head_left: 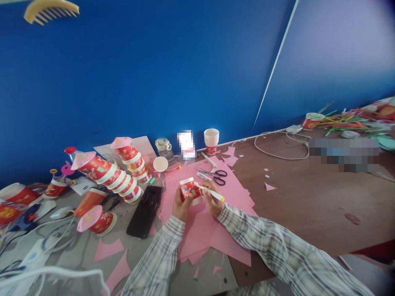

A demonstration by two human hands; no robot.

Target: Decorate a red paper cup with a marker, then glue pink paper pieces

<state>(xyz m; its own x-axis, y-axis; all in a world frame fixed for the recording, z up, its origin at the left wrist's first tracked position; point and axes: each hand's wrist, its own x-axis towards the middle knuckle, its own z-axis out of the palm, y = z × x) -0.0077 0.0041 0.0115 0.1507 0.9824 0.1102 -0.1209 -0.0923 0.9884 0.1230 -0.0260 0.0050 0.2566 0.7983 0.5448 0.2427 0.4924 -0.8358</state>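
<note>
A red patterned paper cup with a white rim is gripped in my left hand, over a spread of pink paper. My right hand holds a white marker pen with a yellow end, its tip at the side of the cup. Just beyond my hands lie scissors with dark handles and a white pen cap or tube. A white and red cup stands upright near the blue wall.
Leaning stacks of red cups with pink tops stand at the left, beside a black phone. A glass jar and a bright blurred panel are at the back. Cables, coloured straws and paper scraps lie right.
</note>
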